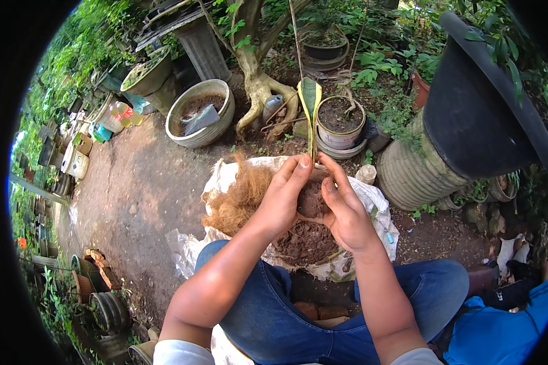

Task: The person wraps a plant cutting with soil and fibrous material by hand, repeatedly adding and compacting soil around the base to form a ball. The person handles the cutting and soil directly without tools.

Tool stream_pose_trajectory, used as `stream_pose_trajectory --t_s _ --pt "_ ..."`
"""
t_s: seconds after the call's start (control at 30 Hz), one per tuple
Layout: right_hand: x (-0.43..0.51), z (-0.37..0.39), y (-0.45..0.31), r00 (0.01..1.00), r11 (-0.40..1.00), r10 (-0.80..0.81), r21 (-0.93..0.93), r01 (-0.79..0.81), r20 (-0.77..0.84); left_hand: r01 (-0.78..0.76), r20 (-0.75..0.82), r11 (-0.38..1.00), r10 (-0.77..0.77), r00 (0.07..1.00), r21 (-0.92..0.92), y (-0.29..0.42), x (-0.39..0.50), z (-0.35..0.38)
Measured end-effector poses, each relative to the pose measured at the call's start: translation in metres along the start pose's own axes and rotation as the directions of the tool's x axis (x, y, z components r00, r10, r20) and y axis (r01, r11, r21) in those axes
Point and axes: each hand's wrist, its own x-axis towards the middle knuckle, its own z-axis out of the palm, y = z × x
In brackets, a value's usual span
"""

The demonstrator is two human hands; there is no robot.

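Note:
A snake plant leaf (309, 98) with yellow edges stands upright between my hands, above a ball of dark soil (312, 199). My left hand (287, 191) has its thumb and fingers at the leaf's base and lies along the left side of the ball. From the right, my right hand (347, 210) cups the ball, its thumb bent over it and its forefinger near the leaf base. Below them, a heap of moist soil (308, 244) lies on a white woven sack (383, 212). Brown coconut fibre (237, 200) is piled on the sack left of my left hand.
Beyond the sack stand a soil-filled tub (340, 137) and a round ribbed pot (201, 132) beside a tree trunk (255, 86). A large black planter (479, 105) rises at right on a ribbed base. Another person in a blue shirt (497, 333) is at lower right.

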Motion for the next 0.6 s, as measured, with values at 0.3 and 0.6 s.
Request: stream_pose_trajectory --t_s 0.3,0.6 --pt "0.0 0.004 0.001 0.996 0.996 -0.084 -0.031 0.085 0.007 -0.254 -0.062 0.94 0.274 0.96 0.23 -0.006 -0.002 0.014" --pt "0.001 0.005 0.004 0.999 0.998 -0.046 0.034 0.046 -0.004 -0.215 -0.092 0.948 0.242 0.966 0.236 -0.005 0.002 0.006"
